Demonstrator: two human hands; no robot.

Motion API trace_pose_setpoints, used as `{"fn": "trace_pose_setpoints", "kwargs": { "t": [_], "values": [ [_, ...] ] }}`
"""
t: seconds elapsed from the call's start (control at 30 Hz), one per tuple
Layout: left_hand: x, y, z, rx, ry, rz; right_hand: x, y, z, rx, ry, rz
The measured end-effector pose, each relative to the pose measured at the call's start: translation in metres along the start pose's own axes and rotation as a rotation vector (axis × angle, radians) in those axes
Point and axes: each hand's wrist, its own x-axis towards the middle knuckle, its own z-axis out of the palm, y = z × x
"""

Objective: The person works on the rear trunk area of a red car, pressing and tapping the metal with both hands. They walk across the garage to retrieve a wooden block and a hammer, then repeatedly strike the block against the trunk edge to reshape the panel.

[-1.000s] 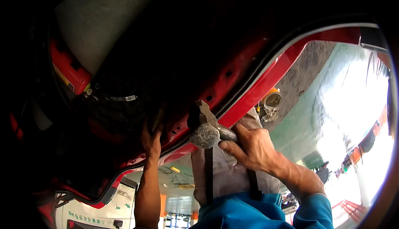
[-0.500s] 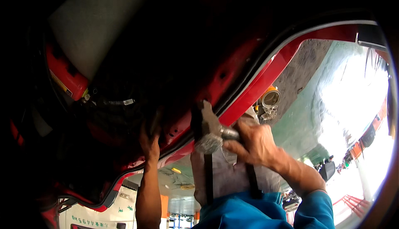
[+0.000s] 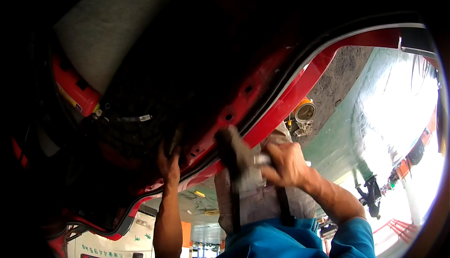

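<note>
My right hand (image 3: 289, 164) grips a hammer (image 3: 238, 157) by its pale metal handle. Motion blurs the heavy grey head, which hangs just over the edge of a red vehicle body sill (image 3: 213, 141) with several dark holes in it. Deep in shadow to the left, my left hand (image 3: 169, 166) reaches over the sill with fingers curled around a dark, narrow piece that I cannot make out. Along the opening runs a black rubber seal (image 3: 267, 110).
At the left, a red cylinder like a fire extinguisher (image 3: 75, 87) lies in the dark interior. Outside, a round tin (image 3: 304, 111) sits on the floor beside tangled cord (image 3: 303, 127). A white vehicle (image 3: 112, 239) stands at lower left; a person (image 3: 371, 194) is far right.
The hammer head has pulled back from the sill, slightly downward and to the right, uncovering another hole. My left hand stays nearly where it was. The distant person shows more fully.
</note>
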Motion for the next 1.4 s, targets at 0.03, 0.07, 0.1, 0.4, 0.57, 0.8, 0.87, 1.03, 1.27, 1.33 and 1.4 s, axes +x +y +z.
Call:
{"fn": "trace_pose_setpoints", "kwargs": {
  "t": [0.03, 0.07, 0.1, 0.4, 0.57, 0.8, 0.87, 1.03, 1.27, 1.33, 1.4],
  "values": [
    [0.001, -0.001, 0.000, -0.004, -0.009, 0.024, 0.003, 0.007, 0.000, -0.040, -0.073, 0.162],
    [0.001, -0.004, 0.000, -0.008, -0.018, 0.049, -0.001, 0.005, -0.004, -0.021, -0.048, 0.088],
    [0.002, -0.006, -0.001, -0.013, -0.026, 0.073, -0.005, 0.000, -0.009, -0.003, -0.024, 0.014],
    [-0.004, -0.014, -0.006, 0.010, 0.023, 0.011, 0.009, -0.032, -0.036, 0.287, 0.004, 0.120],
    [0.000, -0.004, -0.006, -0.061, -0.014, -0.052, -0.001, -0.016, -0.041, 0.173, 0.199, -0.059],
    [0.003, -0.018, -0.007, -0.066, -0.013, 0.040, 0.010, -0.024, -0.032, 0.140, -0.034, 0.308],
    [0.005, -0.012, -0.008, -0.066, -0.054, 0.007, 0.010, -0.030, -0.027, 0.147, 0.098, 0.114],
    [0.003, -0.002, -0.004, -0.083, -0.028, 0.006, 0.026, -0.016, -0.032, 0.159, -0.030, 0.426],
    [-0.003, -0.010, -0.007, -0.042, -0.023, -0.024, 0.015, -0.021, -0.042, 0.152, 0.099, 0.060],
    [0.002, -0.012, -0.004, -0.085, -0.029, -0.004, 0.015, -0.009, -0.034, 0.061, 0.005, 0.320],
    [0.005, -0.012, -0.004, -0.048, -0.016, 0.035, 0.015, -0.018, -0.036, 0.018, -0.006, 0.306]
  ]
}}
